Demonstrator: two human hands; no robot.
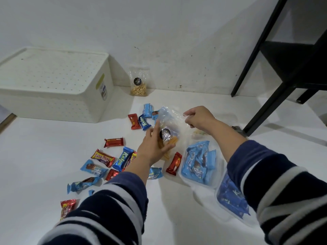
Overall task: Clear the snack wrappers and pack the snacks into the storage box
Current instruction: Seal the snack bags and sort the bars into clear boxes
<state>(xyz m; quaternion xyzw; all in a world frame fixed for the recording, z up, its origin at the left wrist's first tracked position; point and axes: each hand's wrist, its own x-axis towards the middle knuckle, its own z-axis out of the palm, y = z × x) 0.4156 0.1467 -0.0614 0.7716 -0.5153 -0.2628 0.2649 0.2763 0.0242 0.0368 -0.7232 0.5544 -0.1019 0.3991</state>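
Two hands hold a clear bag above snacks spread on a white floor.

At far left a white box (53,85) stands by the wall, lid on, and a bag of nuts (138,84) leans on the wall just beside it. Red and blue snacks (122,158) lie scattered on the floor (35,147) in front. The left hand (155,147) has its grip around the lower part of the clear bag (168,128), which holds orange sticks. The right hand (198,119) pinches the bag's top edge. Further right, a clear tray (198,163) holds blue packets, and a black stand (283,68) is at far right.
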